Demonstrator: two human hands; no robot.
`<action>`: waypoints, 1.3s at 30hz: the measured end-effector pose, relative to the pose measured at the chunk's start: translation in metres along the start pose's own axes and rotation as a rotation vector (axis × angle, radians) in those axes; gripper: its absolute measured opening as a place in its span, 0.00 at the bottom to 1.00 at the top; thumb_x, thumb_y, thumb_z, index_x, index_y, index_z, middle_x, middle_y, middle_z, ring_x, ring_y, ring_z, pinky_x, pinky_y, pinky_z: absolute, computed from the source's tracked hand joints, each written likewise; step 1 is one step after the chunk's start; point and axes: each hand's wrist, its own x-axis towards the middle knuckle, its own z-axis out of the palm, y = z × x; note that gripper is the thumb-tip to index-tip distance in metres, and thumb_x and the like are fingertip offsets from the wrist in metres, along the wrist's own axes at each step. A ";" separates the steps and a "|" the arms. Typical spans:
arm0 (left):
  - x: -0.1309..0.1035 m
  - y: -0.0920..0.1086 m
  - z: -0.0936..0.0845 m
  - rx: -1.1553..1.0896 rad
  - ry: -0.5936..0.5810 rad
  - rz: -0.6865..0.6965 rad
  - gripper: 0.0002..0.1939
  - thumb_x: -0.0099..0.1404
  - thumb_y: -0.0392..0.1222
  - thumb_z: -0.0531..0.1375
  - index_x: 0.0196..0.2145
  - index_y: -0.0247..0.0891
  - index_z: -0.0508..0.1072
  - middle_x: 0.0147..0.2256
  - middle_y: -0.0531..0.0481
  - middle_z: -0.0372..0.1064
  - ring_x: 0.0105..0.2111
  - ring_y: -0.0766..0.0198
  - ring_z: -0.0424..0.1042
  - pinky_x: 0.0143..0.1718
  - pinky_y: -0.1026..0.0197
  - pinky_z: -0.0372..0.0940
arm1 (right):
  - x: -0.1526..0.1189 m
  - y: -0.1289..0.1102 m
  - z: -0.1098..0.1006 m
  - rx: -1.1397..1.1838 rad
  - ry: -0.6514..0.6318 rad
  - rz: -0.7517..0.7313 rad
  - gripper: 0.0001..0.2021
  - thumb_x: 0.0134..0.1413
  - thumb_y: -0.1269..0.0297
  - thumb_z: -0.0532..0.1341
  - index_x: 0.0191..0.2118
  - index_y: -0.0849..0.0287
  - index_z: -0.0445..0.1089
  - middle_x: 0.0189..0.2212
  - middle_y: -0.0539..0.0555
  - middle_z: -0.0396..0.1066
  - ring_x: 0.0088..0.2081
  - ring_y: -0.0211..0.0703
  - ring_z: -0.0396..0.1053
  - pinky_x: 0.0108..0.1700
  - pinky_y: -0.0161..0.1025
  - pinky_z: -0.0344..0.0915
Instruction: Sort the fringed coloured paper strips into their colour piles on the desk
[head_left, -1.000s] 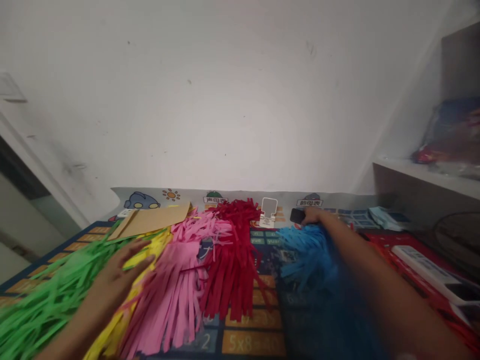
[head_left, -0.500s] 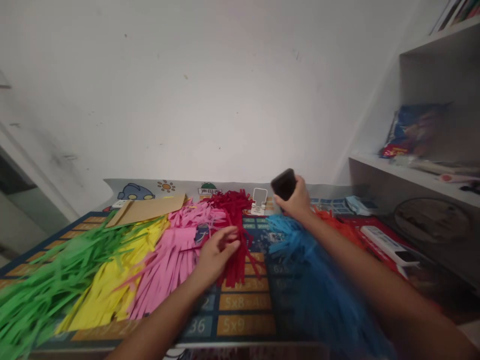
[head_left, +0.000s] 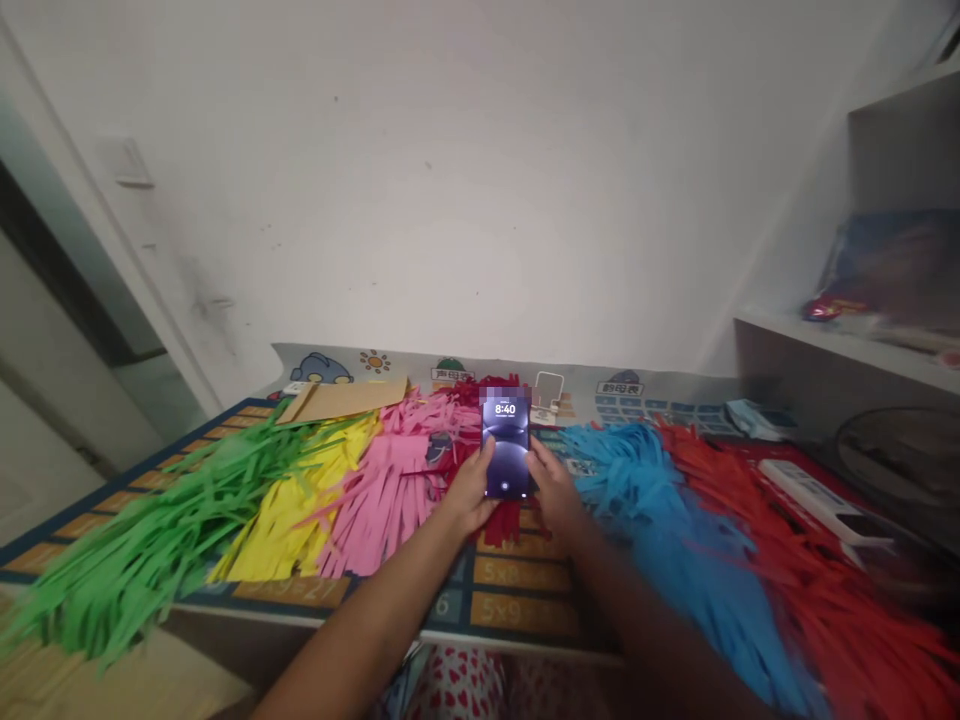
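Note:
A smartphone (head_left: 506, 450) with its screen lit, reading 8:40, is held upright between my two hands over the middle of the desk. My left hand (head_left: 472, 492) grips its left edge, thumb along the side. On the right edge, my right hand (head_left: 553, 482) is closed around it in the same way. Dark red paper fringe (head_left: 495, 386) lies behind and below the phone, partly hidden by it. Pink fringe (head_left: 386, 500) spreads just left of my left hand, and blue fringe (head_left: 660, 520) lies right of my right hand. Beside the phone's top right stands a small white phone stand (head_left: 548, 392).
Yellow fringe (head_left: 300, 510) and green fringe (head_left: 172, 510) cover the desk's left side, with brown cardboard (head_left: 345, 400) behind them. Red fringe (head_left: 795, 560) hangs at the right, near a white box-like item (head_left: 817, 500) and a dark round fan (head_left: 900, 470). Shelves (head_left: 847, 345) rise at right.
My right hand has brought the phone from the back right to the middle, its lit screen now facing me. My left hand has closed on its left edge. The view has shifted slightly.

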 end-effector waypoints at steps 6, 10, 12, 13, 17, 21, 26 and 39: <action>0.001 -0.008 0.002 -0.082 0.093 0.007 0.30 0.62 0.65 0.58 0.36 0.31 0.76 0.29 0.44 0.77 0.27 0.62 0.76 0.32 0.63 0.72 | -0.008 0.013 -0.002 0.181 -0.334 -0.023 0.41 0.46 0.57 0.70 0.65 0.52 0.54 0.57 0.57 0.68 0.56 0.54 0.68 0.58 0.51 0.65; -0.001 -0.009 0.003 -0.049 0.103 0.010 0.29 0.63 0.64 0.58 0.37 0.31 0.77 0.29 0.44 0.78 0.27 0.61 0.76 0.33 0.62 0.71 | -0.007 0.016 -0.005 0.066 -0.223 -0.020 0.30 0.53 0.56 0.65 0.61 0.54 0.60 0.51 0.56 0.72 0.49 0.52 0.72 0.53 0.50 0.67; -0.002 -0.011 0.003 -0.031 0.093 0.013 0.29 0.63 0.64 0.58 0.36 0.31 0.77 0.29 0.44 0.78 0.26 0.62 0.76 0.33 0.62 0.71 | -0.007 0.015 -0.007 -0.087 -0.122 -0.018 0.21 0.60 0.53 0.57 0.56 0.55 0.66 0.46 0.55 0.75 0.46 0.52 0.72 0.51 0.49 0.68; -0.001 -0.012 0.004 -0.026 0.087 0.016 0.29 0.63 0.64 0.59 0.36 0.31 0.77 0.29 0.44 0.78 0.26 0.62 0.76 0.34 0.62 0.71 | -0.008 0.013 -0.008 -0.173 -0.081 -0.033 0.20 0.63 0.51 0.54 0.54 0.55 0.68 0.45 0.55 0.75 0.45 0.52 0.72 0.50 0.48 0.68; 0.000 -0.018 0.004 -0.025 0.077 -0.009 0.26 0.63 0.62 0.60 0.36 0.32 0.77 0.28 0.45 0.78 0.28 0.61 0.77 0.37 0.62 0.71 | -0.009 0.011 -0.013 -0.362 -0.077 -0.142 0.24 0.65 0.48 0.48 0.57 0.55 0.66 0.47 0.56 0.74 0.47 0.52 0.71 0.50 0.46 0.66; 0.000 -0.017 0.002 -0.031 0.042 -0.129 0.27 0.67 0.62 0.55 0.36 0.33 0.77 0.28 0.45 0.78 0.28 0.61 0.77 0.38 0.61 0.71 | -0.009 0.014 -0.015 -0.368 -0.124 -0.215 0.28 0.64 0.46 0.49 0.63 0.56 0.59 0.54 0.58 0.69 0.53 0.54 0.68 0.56 0.48 0.62; -0.003 -0.009 -0.003 -0.003 -0.124 -0.361 0.35 0.65 0.69 0.48 0.46 0.34 0.75 0.34 0.40 0.79 0.34 0.54 0.79 0.40 0.50 0.73 | -0.007 0.012 -0.017 -0.364 -0.129 -0.217 0.26 0.64 0.46 0.49 0.60 0.54 0.62 0.51 0.57 0.71 0.50 0.54 0.69 0.53 0.48 0.64; -0.002 -0.004 -0.004 -0.060 -0.229 -0.339 0.47 0.66 0.71 0.36 0.55 0.27 0.69 0.41 0.28 0.77 0.39 0.45 0.79 0.37 0.41 0.73 | 0.001 -0.002 -0.019 -0.069 -0.086 0.036 0.22 0.57 0.50 0.52 0.43 0.60 0.74 0.22 0.49 0.64 0.23 0.38 0.61 0.25 0.34 0.60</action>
